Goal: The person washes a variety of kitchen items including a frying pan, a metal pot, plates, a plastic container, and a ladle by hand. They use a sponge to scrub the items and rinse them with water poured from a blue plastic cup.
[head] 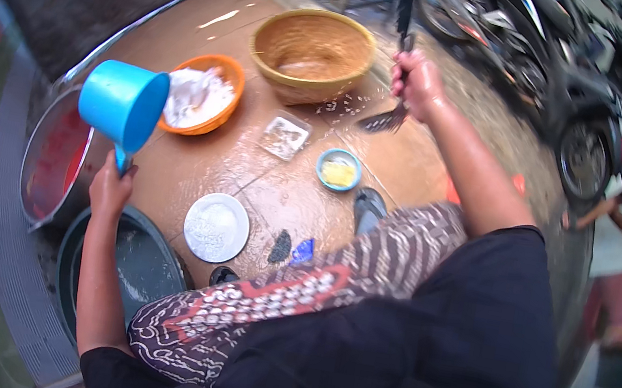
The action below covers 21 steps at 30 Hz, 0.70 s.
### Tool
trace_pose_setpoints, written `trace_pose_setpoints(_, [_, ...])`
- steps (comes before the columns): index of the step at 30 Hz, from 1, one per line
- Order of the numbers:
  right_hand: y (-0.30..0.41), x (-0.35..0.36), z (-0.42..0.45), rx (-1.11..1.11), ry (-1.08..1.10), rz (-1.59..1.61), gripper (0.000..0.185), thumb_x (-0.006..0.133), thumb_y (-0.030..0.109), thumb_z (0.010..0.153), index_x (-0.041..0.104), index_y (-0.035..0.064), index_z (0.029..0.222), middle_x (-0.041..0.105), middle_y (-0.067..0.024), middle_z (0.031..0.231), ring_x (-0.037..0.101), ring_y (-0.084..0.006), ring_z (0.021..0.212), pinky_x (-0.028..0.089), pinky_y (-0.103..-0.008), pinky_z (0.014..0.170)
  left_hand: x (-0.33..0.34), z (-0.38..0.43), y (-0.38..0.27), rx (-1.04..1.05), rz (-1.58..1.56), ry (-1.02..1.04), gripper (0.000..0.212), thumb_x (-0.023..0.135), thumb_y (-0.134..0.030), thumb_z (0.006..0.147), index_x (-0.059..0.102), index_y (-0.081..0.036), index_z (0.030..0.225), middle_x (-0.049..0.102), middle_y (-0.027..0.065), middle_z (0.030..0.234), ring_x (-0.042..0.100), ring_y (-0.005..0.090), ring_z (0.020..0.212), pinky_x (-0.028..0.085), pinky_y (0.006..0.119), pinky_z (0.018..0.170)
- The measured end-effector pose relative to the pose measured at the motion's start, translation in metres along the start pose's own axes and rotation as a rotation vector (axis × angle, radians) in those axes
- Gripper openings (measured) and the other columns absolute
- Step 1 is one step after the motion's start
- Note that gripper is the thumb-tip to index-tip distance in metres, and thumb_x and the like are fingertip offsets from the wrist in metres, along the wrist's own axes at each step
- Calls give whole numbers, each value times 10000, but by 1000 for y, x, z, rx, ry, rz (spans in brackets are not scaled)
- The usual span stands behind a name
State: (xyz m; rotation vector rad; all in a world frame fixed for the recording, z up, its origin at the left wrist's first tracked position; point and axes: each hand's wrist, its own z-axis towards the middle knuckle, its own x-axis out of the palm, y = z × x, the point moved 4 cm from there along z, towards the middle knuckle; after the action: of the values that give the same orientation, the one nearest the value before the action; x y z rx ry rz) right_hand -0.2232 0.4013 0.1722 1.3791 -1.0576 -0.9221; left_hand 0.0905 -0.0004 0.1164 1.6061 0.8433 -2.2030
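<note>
My left hand (113,186) is closed round the handle of a blue plastic dipper (111,96), raised above a large metal pot (56,151) with red inside and a dark tub (148,265) of water. My right hand (419,82) grips black-handled utensils, among them a slotted turner (383,121) whose head hangs over the tiles. Left of it stands a woven basket (308,79). An orange plastic basket (233,92) holds something white. Nearer me are a clear plastic tray (285,136), a small blue bowl (356,171) with a yellow thing in it, and a white plate (217,227) with water.
White bits lie scattered on the wet tiled floor (174,165). A dark scouring pad (281,247) and a blue wrapper (303,251) lie near my sandalled feet. Parked motorcycles (526,51) stand at the upper right. Another person's arms and legs show at the far right.
</note>
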Motion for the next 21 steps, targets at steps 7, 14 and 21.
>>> trace_pose_setpoints(7, [40,-279,-230,-272,-618,-112,119,528,222,820,480,114,804,397,45,552,311,-32,402,258,-190,357,66,8,-36,-41,36,-25,494,618,-324,720,471,-93,1131,592,194,938,547,365,904,421,438,756])
trace_pose_setpoints(14, [-38,-449,-514,96,-1269,-382,132,542,210,699,439,139,658,364,40,533,319,-49,423,236,-223,385,182,-22,63,-398,-222,278,326,653,-329,700,572,-28,792,550,123,581,537,257,473,428,403,471])
trace_pose_setpoints(21, [-141,-501,-609,275,-1514,-1154,341,527,354,769,507,21,835,573,-200,792,548,-349,817,396,-424,694,158,-10,117,-646,-499,108,347,663,-328,692,493,-38,605,452,87,461,449,225,355,362,375,356])
